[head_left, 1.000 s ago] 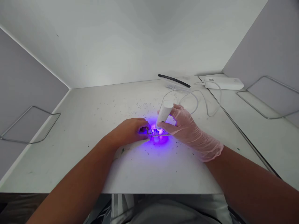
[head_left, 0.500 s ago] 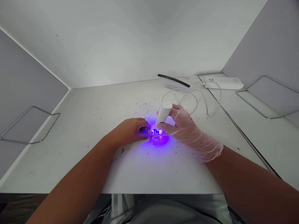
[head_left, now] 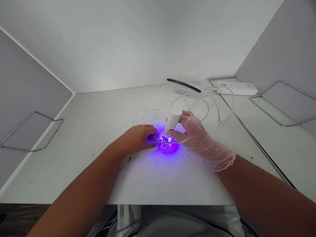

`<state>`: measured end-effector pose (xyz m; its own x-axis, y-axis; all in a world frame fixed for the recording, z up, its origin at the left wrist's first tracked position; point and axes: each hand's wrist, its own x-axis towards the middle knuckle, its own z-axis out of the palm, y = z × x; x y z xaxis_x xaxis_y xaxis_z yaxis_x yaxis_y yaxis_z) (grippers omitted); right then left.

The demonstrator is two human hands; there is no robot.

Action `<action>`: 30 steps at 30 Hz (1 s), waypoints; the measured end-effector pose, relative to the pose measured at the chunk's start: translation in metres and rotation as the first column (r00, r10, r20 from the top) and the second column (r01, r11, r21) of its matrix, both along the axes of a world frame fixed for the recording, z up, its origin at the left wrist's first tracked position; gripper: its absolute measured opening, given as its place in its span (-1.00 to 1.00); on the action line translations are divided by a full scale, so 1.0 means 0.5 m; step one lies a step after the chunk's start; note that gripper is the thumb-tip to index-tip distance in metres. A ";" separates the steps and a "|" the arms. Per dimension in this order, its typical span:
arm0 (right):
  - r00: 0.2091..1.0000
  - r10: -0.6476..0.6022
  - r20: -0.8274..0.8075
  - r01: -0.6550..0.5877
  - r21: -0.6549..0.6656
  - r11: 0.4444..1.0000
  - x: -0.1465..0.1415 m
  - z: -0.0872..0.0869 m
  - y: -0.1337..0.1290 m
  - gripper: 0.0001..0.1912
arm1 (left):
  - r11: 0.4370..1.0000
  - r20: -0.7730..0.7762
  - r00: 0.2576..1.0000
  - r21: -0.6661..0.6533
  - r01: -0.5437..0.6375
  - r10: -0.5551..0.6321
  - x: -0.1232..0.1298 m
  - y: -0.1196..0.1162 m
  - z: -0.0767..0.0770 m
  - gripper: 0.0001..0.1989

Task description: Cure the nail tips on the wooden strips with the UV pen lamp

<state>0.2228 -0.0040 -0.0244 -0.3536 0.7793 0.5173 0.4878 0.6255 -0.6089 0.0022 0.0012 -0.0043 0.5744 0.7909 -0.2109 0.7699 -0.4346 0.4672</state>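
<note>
My right hand, in a pink translucent glove, is closed round a white handheld UV lamp. The lamp tilts slightly, its lit end pointing down, and casts a violet glow on the table. Right under it lies a small glowing object whose kind the glare hides. My bare left hand rests just left of the light, thumb and fingers pinched together at the edge of that small object. What exactly the fingertips grip is lost in the glare.
A black curved nail file lies at the back on clear plastic. A white cable loops from the lamp to a white power bank at the back right. Wire frames stand at both sides. Dark specks dot the white table.
</note>
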 end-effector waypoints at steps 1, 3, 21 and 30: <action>1.000 0.001 0.001 -0.001 -0.003 1.000 0.000 0.001 0.000 -0.88 | 1.000 0.001 1.000 0.000 0.001 -0.001 0.000 0.000 0.000 -0.79; 1.000 -0.007 0.001 0.007 -0.010 1.000 -0.001 0.003 -0.001 -0.89 | 1.000 0.001 1.000 0.003 0.005 -0.005 -0.001 0.000 0.000 -0.80; 1.000 -0.004 0.000 0.004 -0.017 1.000 -0.001 0.004 -0.002 -0.90 | 1.000 -0.005 1.000 0.000 0.015 -0.015 0.000 0.000 0.001 -0.80; 1.000 -0.011 0.001 0.011 -0.013 1.000 0.000 0.000 -0.001 -0.91 | 1.000 0.000 1.000 -0.003 0.014 -0.014 0.002 0.000 0.003 -0.79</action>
<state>0.2228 -0.0046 -0.0244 -0.3449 0.7898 0.5072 0.4952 0.6122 -0.6165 0.0030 0.0009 -0.0026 0.5859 0.7819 -0.2131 0.7634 -0.4443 0.4688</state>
